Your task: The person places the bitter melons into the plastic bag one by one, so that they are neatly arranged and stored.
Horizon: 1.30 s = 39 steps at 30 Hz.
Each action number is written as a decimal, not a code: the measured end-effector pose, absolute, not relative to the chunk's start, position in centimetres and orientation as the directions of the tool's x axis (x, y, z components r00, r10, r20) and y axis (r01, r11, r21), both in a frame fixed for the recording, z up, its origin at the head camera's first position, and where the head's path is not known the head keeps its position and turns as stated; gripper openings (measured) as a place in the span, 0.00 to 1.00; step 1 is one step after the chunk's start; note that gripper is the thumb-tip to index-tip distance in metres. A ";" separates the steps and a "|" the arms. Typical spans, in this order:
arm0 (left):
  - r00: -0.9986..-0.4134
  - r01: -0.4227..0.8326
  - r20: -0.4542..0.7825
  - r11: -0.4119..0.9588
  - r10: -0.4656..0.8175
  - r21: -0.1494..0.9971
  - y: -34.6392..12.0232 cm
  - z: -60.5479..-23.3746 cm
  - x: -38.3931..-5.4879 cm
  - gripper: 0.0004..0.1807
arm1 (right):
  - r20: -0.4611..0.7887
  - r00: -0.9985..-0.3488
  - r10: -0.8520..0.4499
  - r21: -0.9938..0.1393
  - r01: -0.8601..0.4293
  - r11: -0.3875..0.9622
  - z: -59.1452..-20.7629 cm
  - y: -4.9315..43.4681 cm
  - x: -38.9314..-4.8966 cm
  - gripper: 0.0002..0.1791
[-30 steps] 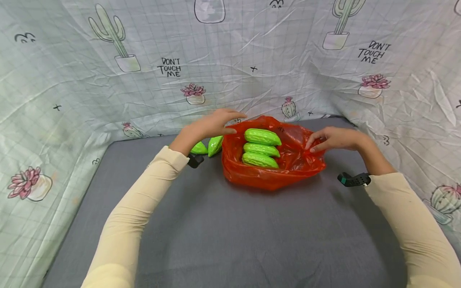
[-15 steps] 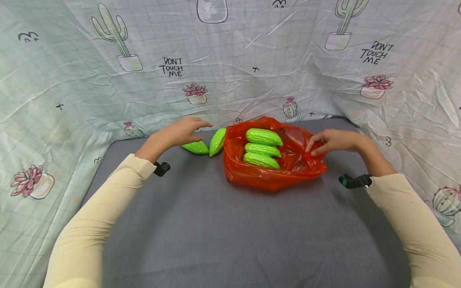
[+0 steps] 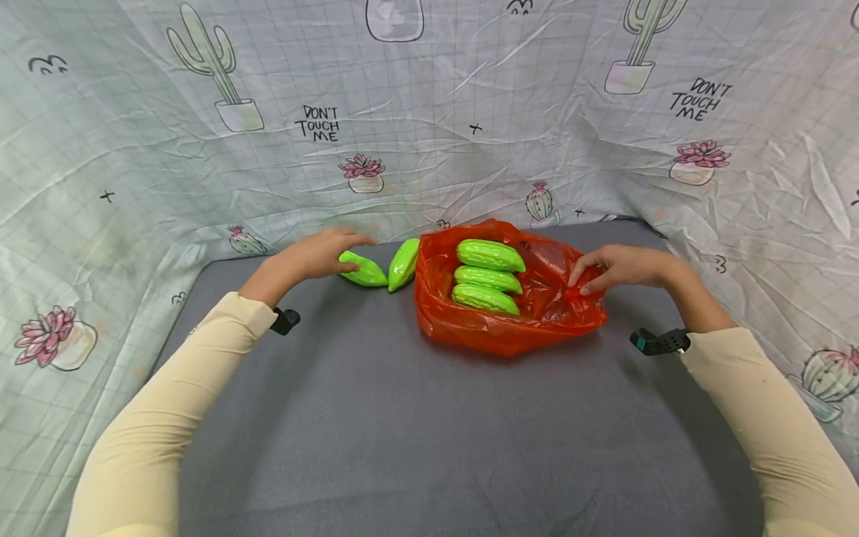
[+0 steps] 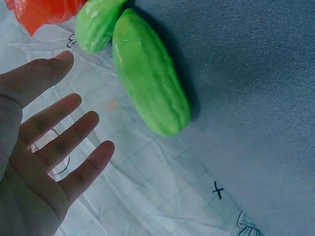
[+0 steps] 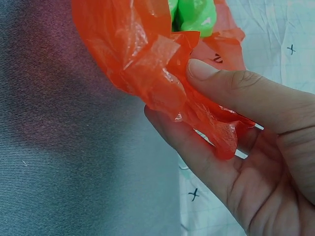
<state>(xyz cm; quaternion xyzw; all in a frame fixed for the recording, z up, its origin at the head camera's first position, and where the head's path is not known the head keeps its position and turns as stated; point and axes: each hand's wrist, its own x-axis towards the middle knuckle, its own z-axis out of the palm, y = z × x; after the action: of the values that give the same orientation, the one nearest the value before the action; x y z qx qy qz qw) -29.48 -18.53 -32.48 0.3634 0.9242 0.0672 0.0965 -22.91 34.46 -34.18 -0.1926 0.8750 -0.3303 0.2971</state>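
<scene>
Three bright green, ridged bitter melons (image 3: 488, 279) lie stacked side by side in the open red plastic bag (image 3: 493, 335). My right hand (image 3: 631, 265) pinches the bag's gathered right end between thumb (image 5: 236, 88) and fingers. Left of the bag, two more bitter melons rest on the grey cloth, one (image 3: 403, 265) against the bag's side and the other (image 3: 365, 271) pointing away from it. Over the outer one hovers my left hand (image 3: 312, 256). Its fingers are spread, and the left wrist view has them apart from that bitter melon (image 4: 147, 73), with nothing in the palm.
Behind and on both sides stands a pale fabric backdrop (image 3: 429, 149) printed with cacti and lettering. Grey cloth (image 3: 429, 440) covers the surface in front of the bag. A black strap sits on each wrist.
My left hand has moved left from the bag's rim to the outer loose bitter melon. My right hand stays on the bag's end, and the bag's contents look the same.
</scene>
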 end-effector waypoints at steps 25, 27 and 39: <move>-0.676 0.689 -0.153 0.692 0.721 0.217 -18.9 -35.1 -31.5 0.36 | -0.426 -0.747 -0.510 -0.680 -0.106 0.725 -34.3 34.4 -22.8 0.14; -0.676 0.688 -0.161 0.694 0.719 0.213 -18.8 -35.3 -31.6 0.38 | -0.422 -0.749 -0.511 -0.684 -0.106 0.721 -34.3 34.5 -22.7 0.14; -0.680 0.692 -0.174 0.702 0.712 0.167 -19.2 -37.6 -32.6 0.35 | -0.423 -0.749 -0.509 -0.693 -0.094 0.714 -34.5 34.6 -22.7 0.14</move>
<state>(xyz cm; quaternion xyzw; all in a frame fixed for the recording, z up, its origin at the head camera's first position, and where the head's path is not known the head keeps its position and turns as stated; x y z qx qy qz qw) -32.56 -19.20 -37.62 0.3836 0.9155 0.0438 0.1135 -22.65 34.60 -34.51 -0.1729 0.8728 -0.3360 0.3089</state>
